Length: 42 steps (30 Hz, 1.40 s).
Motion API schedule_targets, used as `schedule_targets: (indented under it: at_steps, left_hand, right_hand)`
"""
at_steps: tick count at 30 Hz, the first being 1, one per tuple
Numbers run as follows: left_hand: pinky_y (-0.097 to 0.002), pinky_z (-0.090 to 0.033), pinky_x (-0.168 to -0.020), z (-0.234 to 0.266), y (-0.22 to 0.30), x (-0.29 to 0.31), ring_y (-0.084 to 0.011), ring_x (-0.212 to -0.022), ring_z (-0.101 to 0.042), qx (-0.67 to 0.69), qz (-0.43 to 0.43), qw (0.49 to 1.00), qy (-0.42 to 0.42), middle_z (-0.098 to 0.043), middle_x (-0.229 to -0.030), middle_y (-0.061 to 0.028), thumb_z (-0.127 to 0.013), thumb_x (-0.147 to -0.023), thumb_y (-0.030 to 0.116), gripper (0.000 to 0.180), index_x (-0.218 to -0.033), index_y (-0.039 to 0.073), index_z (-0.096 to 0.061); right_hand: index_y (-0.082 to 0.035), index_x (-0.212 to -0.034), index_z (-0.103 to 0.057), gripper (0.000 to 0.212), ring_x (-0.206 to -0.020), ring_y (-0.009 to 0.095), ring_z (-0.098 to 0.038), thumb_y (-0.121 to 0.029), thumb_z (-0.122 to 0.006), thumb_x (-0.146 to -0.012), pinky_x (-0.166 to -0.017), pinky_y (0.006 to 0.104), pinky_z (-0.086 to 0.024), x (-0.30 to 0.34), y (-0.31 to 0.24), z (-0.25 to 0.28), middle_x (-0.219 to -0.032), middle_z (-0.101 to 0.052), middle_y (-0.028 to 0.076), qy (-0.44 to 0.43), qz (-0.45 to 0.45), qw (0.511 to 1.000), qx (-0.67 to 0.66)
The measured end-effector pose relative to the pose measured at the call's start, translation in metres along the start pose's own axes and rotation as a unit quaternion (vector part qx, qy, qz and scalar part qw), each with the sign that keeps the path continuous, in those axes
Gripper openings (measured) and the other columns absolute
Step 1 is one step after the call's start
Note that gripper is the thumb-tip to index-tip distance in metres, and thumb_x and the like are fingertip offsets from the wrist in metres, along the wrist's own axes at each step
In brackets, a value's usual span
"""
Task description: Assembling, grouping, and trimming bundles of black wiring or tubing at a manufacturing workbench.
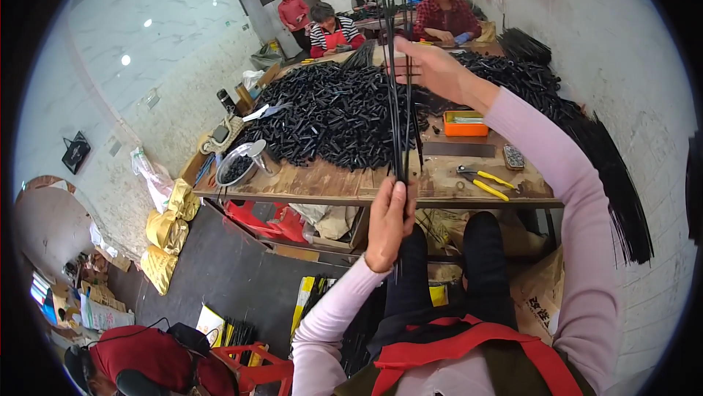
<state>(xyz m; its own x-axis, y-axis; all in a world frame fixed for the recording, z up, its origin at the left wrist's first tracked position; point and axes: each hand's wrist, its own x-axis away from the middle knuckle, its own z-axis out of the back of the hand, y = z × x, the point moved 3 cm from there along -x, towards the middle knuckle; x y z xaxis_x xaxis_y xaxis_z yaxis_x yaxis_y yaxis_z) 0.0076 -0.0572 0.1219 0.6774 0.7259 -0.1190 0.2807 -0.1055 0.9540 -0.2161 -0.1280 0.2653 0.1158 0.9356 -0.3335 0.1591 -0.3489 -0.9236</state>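
Note:
My left hand (390, 224) is closed around the lower part of a small bunch of long, thin black rods (396, 128). They stand nearly upright in front of me, their upper ends spread apart. My right hand (439, 72) is up beside their upper part, fingers stretched out and lying behind or against the rods; whether it touches them I cannot tell. Beyond the hands, a large heap of short black tube-like pieces (322, 114) covers much of the wooden table (439, 187).
On the table lie yellow-handled pliers (489, 185), an orange box (466, 125), a small tin (514, 156) and a metal bowl (236, 167) of black pieces. Long black rods (611, 183) overhang its right side. Several people sit or stand beyond; another person (146, 359) is lower left.

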Motion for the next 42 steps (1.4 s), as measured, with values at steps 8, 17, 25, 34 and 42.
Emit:
schedule_targets:
  at_steps: [8,17,25,34,42]
  left_hand:
    - [-0.0341,-0.055,-0.078,-0.019,0.001,0.022,-0.0190,-0.084,-0.066,0.158,0.083,0.964,-0.197,-0.065,-0.099,-0.0114,-0.045,-0.104,0.026,0.041,-0.134,-0.002,-0.044]
    - [-0.0419,-0.057,-0.086,-0.041,0.002,0.021,-0.0306,-0.101,-0.067,0.134,0.056,0.986,-0.086,-0.062,-0.119,-0.0222,-0.038,-0.106,0.028,0.042,-0.133,-0.004,-0.045]
    - [-0.0422,-0.059,-0.083,-0.038,-0.002,0.023,-0.0307,-0.098,-0.068,0.140,0.032,0.989,-0.028,-0.063,-0.115,-0.0221,-0.037,-0.106,0.027,0.035,-0.126,0.000,-0.046]
    - [-0.0364,-0.060,-0.077,-0.043,-0.004,0.025,-0.0266,-0.091,-0.070,0.133,0.032,0.991,-0.011,-0.065,-0.110,-0.0183,-0.034,-0.107,0.024,0.033,-0.125,-0.001,-0.047]
    - [-0.0363,-0.059,-0.076,-0.029,-0.006,0.027,-0.0260,-0.090,-0.069,0.136,0.023,0.990,0.026,-0.064,-0.107,-0.0179,-0.035,-0.107,0.022,0.020,-0.108,0.004,-0.043]
  right_hand:
    - [0.001,-0.127,-0.053,0.039,-0.104,0.028,-0.066,-0.026,-0.056,-0.099,-0.090,0.0372,-0.054,0.076,0.011,-0.029,-0.112,-0.066,0.017,-0.120,-0.165,0.978,-0.046]
    - [-0.002,-0.111,-0.066,0.036,-0.084,0.009,-0.060,-0.031,-0.069,-0.089,-0.072,0.0233,-0.046,0.121,0.007,-0.014,-0.097,-0.068,0.003,-0.070,-0.137,0.952,0.266]
    - [-0.003,-0.099,-0.066,0.026,-0.065,0.006,-0.055,-0.027,-0.071,-0.088,-0.057,0.0205,-0.042,0.130,0.014,-0.009,-0.081,-0.064,0.000,-0.043,-0.117,0.969,0.213]
    - [-0.005,-0.084,-0.069,0.024,-0.060,0.005,-0.057,-0.028,-0.076,-0.082,-0.048,0.0209,-0.040,0.123,0.026,-0.020,-0.074,-0.065,0.000,-0.053,-0.113,0.968,0.218]
    - [-0.005,-0.088,-0.067,0.017,-0.066,0.010,-0.061,-0.022,-0.066,-0.088,-0.058,0.0256,-0.047,0.118,0.046,-0.021,-0.076,-0.067,0.002,-0.010,-0.088,0.993,0.080]
